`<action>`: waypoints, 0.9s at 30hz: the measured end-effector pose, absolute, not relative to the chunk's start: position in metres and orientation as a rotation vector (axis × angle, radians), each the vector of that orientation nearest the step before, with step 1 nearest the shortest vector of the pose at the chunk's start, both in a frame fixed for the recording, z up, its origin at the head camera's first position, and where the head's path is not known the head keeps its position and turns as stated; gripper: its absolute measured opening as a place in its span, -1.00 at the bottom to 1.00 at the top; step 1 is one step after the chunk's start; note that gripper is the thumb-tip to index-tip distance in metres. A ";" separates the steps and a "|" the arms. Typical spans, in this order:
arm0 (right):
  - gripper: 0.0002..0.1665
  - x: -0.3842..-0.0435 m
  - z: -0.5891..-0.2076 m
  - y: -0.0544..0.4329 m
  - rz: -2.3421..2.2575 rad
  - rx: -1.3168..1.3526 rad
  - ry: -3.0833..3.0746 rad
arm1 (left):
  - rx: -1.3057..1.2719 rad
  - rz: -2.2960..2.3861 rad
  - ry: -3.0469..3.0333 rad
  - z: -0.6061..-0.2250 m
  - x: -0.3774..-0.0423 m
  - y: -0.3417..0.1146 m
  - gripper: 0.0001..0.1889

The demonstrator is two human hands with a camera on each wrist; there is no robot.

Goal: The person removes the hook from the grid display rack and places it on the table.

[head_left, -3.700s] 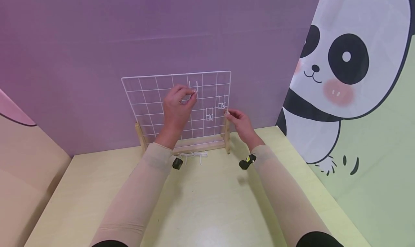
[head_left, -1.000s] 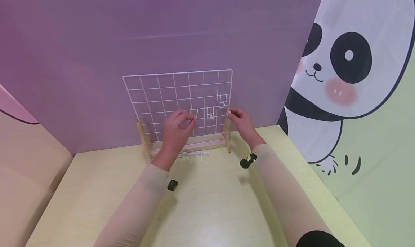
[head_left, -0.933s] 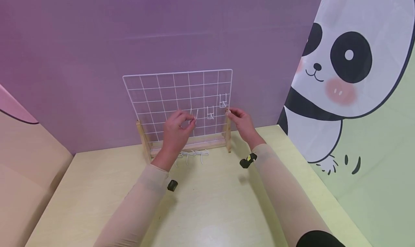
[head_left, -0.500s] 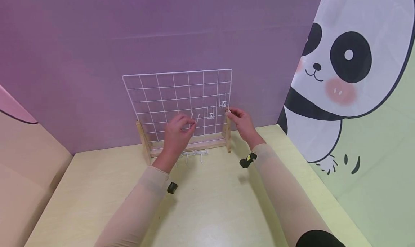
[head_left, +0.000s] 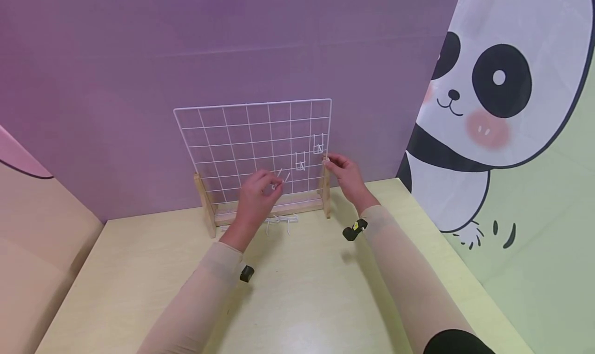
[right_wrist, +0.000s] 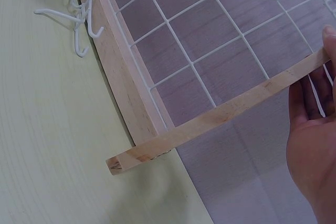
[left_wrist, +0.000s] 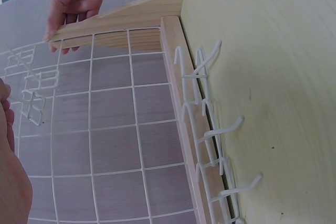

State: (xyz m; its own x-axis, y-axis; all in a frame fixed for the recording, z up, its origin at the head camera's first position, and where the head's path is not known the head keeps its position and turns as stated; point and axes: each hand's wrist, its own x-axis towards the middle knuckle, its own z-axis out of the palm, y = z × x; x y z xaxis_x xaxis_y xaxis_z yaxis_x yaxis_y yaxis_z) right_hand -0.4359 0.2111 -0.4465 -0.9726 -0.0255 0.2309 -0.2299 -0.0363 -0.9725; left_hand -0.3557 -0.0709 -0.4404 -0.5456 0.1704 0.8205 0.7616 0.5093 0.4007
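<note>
My left hand point(head_left: 256, 196) pinches a white wire hook point(head_left: 285, 178) between thumb and fingertips, in front of the lower part of a white wire grid panel point(head_left: 253, 104). The hook's prongs point up and lean to the right; whether it touches the grid I cannot tell. Two similar hooks hang on the grid, one near the right edge point(head_left: 318, 149) and another lower and further left point(head_left: 300, 165). At the right side, my right hand point(head_left: 348, 179) grips the top of the wooden upright point(right_wrist: 226, 111), thumb in front and fingers behind.
Several loose white hooks point(left_wrist: 220, 130) lie in a row on the pale table point(head_left: 297, 292), against the stand's wooden base bar point(head_left: 297, 206). Behind the grid is a purple wall covering point(head_left: 251, 44). A panda picture point(head_left: 502, 80) covers the wall at right.
My left hand has come down from the upper grid to its lower part, carrying the hook, which now leans more to the right. My right hand has stayed on the upright.
</note>
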 end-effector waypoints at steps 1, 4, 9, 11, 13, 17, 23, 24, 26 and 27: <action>-0.57 -0.436 -0.446 0.211 2.146 0.282 -2.074 | -0.765 -1.011 -2.014 -0.441 -0.356 -0.071 -0.88; -0.57 -0.436 -0.447 0.211 2.139 0.291 -2.076 | -0.775 -1.008 -2.046 -0.444 -0.355 -0.070 -0.89; -0.58 -0.436 -0.448 0.212 2.128 0.286 -2.088 | -0.797 -0.998 -2.108 -0.449 -0.354 -0.068 -0.95; -0.57 -0.435 -0.448 0.211 2.130 0.287 -2.087 | -0.811 -0.993 -2.114 -0.451 -0.355 -0.067 -0.96; -0.56 -0.435 -0.448 0.211 2.129 0.287 -2.088 | -0.824 -0.993 -2.107 -0.453 -0.356 -0.066 -0.96; -0.55 -0.435 -0.448 0.211 2.126 0.282 -2.092 | -0.844 -0.989 -2.083 -0.456 -0.357 -0.064 -0.95; -0.56 -0.436 -0.448 0.211 2.137 0.287 -2.076 | -0.872 -0.965 -2.057 -0.461 -0.360 -0.059 -0.93; -0.55 -0.436 -0.448 0.211 2.136 0.286 -2.077 | -0.874 -0.959 -2.060 -0.461 -0.360 -0.058 -0.93; -0.55 -0.436 -0.448 0.211 2.132 0.283 -2.078 | -0.877 -0.949 -2.071 -0.463 -0.361 -0.057 -0.92; -0.55 -0.436 -0.448 0.211 2.130 0.282 -2.077 | -0.876 -0.943 -2.083 -0.463 -0.361 -0.056 -0.93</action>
